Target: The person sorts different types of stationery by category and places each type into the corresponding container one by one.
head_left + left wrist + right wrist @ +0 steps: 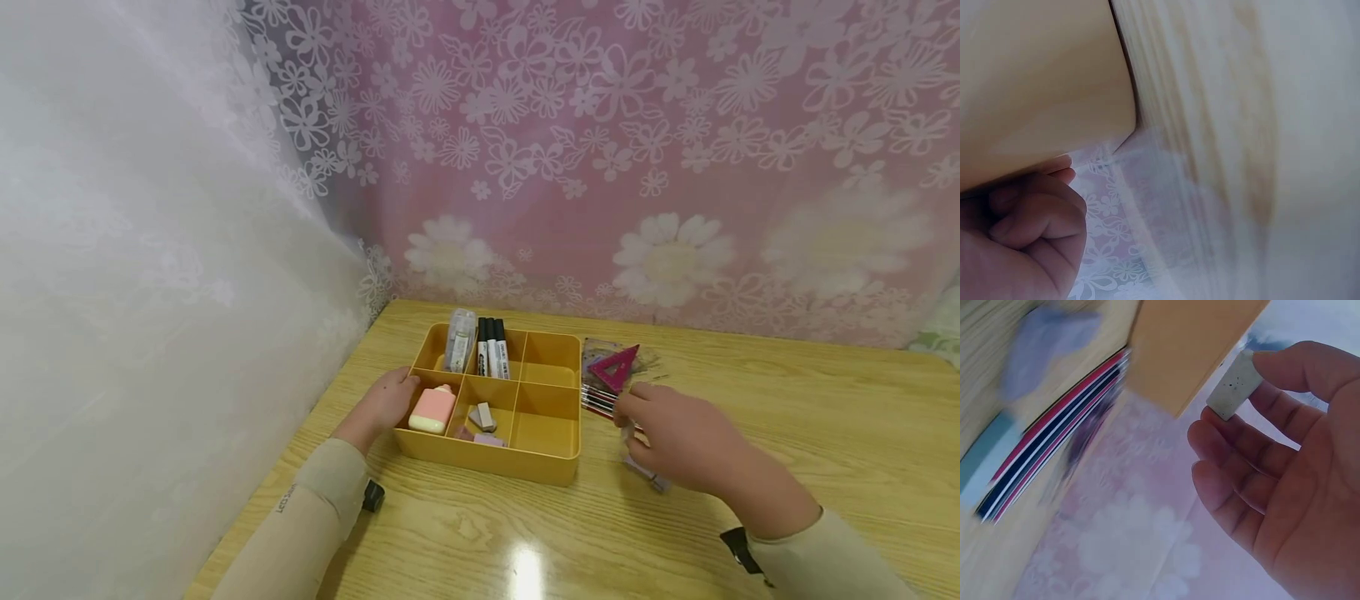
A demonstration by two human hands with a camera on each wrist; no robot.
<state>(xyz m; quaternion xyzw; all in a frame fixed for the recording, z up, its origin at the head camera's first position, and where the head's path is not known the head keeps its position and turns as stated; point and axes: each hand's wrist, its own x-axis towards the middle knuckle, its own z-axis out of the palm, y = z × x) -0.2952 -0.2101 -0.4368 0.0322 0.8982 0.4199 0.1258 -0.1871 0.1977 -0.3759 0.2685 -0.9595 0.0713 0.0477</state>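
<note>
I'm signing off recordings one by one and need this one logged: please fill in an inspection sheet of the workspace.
Surface: wood-grain table, a bright reflection toward its near side.
Job's things: yellow organizer, divided into six compartments; whitish block, speckled, off the table.
Clutter: right of the organizer, magenta triangle, slim pencil-like sticks and a lilac item, partly hidden.
Grippers: left hand grips the organizer's left side; right hand pinches the block.
Cables: nothing seen.
Surroundings: pink floral curtain behind the table, whitish sheet at the left.
</note>
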